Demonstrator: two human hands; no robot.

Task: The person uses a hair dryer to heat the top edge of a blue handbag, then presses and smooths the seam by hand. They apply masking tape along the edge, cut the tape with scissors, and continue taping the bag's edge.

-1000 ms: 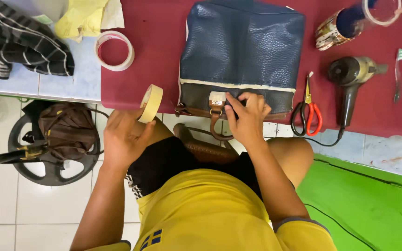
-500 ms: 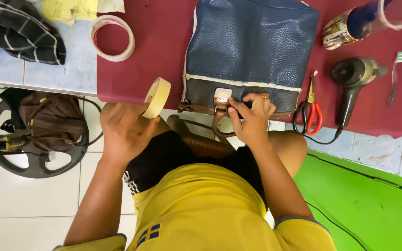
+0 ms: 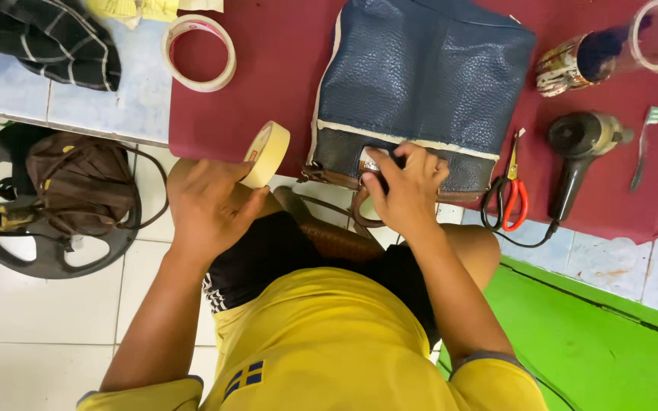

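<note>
A dark blue leather handbag (image 3: 424,84) with a white seam and brown trim lies on a maroon cloth (image 3: 283,68). My right hand (image 3: 405,190) presses its fingertips on the bag's lower edge, over a small pale patch near the brown strap (image 3: 344,221). My left hand (image 3: 211,202) holds a cream roll of masking tape (image 3: 266,154) upright, just off the cloth's near edge and to the left of the bag.
Red-handled scissors (image 3: 510,194), a dark hair dryer (image 3: 580,148) with cord, a toothbrush (image 3: 641,148) and a clear cup (image 3: 611,49) lie right of the bag. A white tape ring (image 3: 198,52) sits upper left. A brown bag (image 3: 81,183) rests on a black stool. Green floor at lower right.
The view has shifted slightly. My left hand has brought the tape roll a little nearer the bag. My right hand stays on the bag's lower edge.
</note>
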